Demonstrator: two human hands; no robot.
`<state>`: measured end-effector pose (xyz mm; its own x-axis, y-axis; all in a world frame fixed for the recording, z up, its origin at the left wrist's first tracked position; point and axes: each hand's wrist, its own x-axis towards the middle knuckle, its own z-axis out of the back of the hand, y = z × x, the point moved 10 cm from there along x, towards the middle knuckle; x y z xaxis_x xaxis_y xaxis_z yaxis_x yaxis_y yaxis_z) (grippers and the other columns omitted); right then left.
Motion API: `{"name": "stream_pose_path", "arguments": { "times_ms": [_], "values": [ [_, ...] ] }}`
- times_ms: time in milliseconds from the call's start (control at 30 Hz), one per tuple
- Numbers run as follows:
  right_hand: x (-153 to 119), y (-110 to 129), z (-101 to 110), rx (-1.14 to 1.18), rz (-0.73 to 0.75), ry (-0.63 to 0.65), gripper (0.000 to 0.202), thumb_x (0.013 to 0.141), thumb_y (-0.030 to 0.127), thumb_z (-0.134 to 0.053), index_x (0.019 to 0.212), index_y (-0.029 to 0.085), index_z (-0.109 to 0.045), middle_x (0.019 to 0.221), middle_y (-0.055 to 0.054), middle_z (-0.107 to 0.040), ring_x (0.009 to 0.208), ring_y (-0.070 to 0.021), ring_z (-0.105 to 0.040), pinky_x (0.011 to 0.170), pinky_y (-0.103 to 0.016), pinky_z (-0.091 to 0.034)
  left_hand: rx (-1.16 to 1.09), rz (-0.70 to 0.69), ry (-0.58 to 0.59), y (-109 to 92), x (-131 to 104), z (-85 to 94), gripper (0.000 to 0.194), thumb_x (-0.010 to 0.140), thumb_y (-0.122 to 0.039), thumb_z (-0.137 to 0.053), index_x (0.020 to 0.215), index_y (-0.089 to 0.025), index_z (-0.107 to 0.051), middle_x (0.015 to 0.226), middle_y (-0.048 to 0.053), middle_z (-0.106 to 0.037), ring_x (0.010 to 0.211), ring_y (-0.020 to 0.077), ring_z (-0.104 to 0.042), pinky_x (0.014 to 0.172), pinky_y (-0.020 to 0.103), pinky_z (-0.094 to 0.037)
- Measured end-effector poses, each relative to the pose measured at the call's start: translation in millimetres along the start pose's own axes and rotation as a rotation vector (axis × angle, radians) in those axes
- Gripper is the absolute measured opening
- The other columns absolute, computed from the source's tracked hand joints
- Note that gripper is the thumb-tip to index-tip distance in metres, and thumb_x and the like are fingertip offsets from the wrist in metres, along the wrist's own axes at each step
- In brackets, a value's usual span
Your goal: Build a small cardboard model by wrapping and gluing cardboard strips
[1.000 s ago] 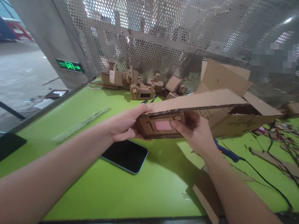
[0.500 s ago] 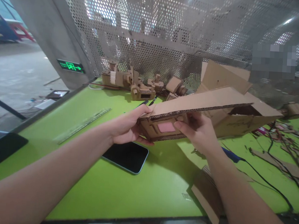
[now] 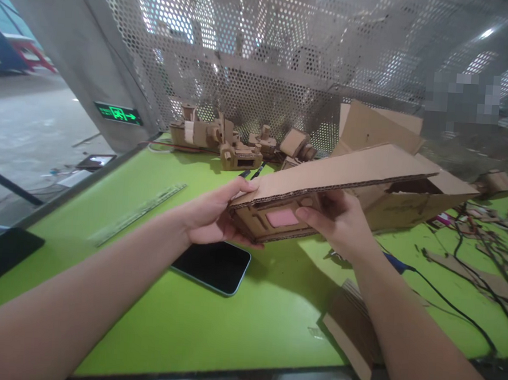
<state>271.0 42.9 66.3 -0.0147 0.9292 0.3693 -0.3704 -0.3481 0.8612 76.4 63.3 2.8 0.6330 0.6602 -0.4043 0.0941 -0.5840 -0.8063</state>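
Note:
Both hands hold a cardboard model (image 3: pixel 260 227) above the green table, a box-like piece with a pink rectangle (image 3: pixel 283 217) on its front. A long flat cardboard panel (image 3: pixel 324 172) covers its top and reaches away to the right. My left hand (image 3: pixel 218 213) grips the left end, thumb on the panel and fingers underneath. With the thumb on the front beside the pink rectangle, my right hand (image 3: pixel 338 218) is closed on the right side; its other fingers are partly hidden under the panel. Below lies a smartphone (image 3: pixel 215 267) with a dark screen.
Behind stand several cardboard models (image 3: pixel 241 156) by a perforated metal screen (image 3: pixel 244 69). An open cardboard box (image 3: pixel 408 208) is at the right, near scraps (image 3: pixel 472 275) and a blue-handled tool (image 3: pixel 396 263) with a cable. A clear ruler (image 3: pixel 140 214) lies left; folded cardboard (image 3: pixel 348 345) sits at the front edge.
The view has shifted very slightly. The cardboard model is tilted a little more in my hands, and both grips look the same.

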Motion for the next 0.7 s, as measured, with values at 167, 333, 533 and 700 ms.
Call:
{"name": "stream_pose_path", "arguments": {
  "times_ms": [167, 333, 533, 700],
  "values": [
    [-1.8, 6.3, -1.9, 0.015, 0.023, 0.024, 0.042, 0.074, 0.051, -0.094, 0.103, 0.026, -0.076, 0.096, -0.004, -0.075, 0.092, -0.0287, -0.068, 0.083, -0.045, -0.055, 0.026, 0.017, 0.005, -3.6, -2.7, -1.6, 0.045, 0.09, -0.043, -0.062, 0.123, -0.013, -0.069, 0.106, 0.02, -0.08, 0.089, 0.031, -0.078, 0.078, 0.051, -0.069],
    [-1.3, 8.9, -4.0, 0.05, 0.058, 0.038, 0.04, 0.073, 0.051, -0.095, 0.097, 0.026, -0.076, 0.088, -0.004, -0.073, 0.086, -0.0282, -0.068, 0.076, -0.043, -0.055, 0.087, -0.019, 0.009, -9.5, -6.0, -4.7, 0.044, 0.09, -0.04, -0.061, 0.127, -0.016, -0.066, 0.108, 0.017, -0.08, 0.092, 0.0314, -0.078, 0.078, 0.052, -0.069],
    [0.5, 7.7, -5.5, 0.086, 0.074, 0.055, 0.042, 0.071, 0.048, -0.097, 0.102, 0.026, -0.078, 0.097, -0.005, -0.078, 0.094, -0.0299, -0.071, 0.08, -0.043, -0.058, 0.102, -0.035, 0.013, -10.0, -6.3, -8.9, 0.047, 0.088, -0.034, -0.058, 0.131, -0.018, -0.063, 0.099, 0.015, -0.08, 0.082, 0.0294, -0.079, 0.072, 0.045, -0.068],
    [1.3, 10.1, -6.7, 0.096, 0.059, 0.066, 0.04, 0.077, 0.043, -0.094, 0.11, 0.027, -0.079, 0.105, -0.004, -0.08, 0.098, -0.0288, -0.073, 0.085, -0.044, -0.059, 0.111, -0.03, -0.043, -8.4, -4.6, -7.0, 0.048, 0.085, -0.039, -0.056, 0.125, -0.014, -0.066, 0.095, 0.017, -0.081, 0.078, 0.0293, -0.078, 0.069, 0.045, -0.068]
  ]
}}
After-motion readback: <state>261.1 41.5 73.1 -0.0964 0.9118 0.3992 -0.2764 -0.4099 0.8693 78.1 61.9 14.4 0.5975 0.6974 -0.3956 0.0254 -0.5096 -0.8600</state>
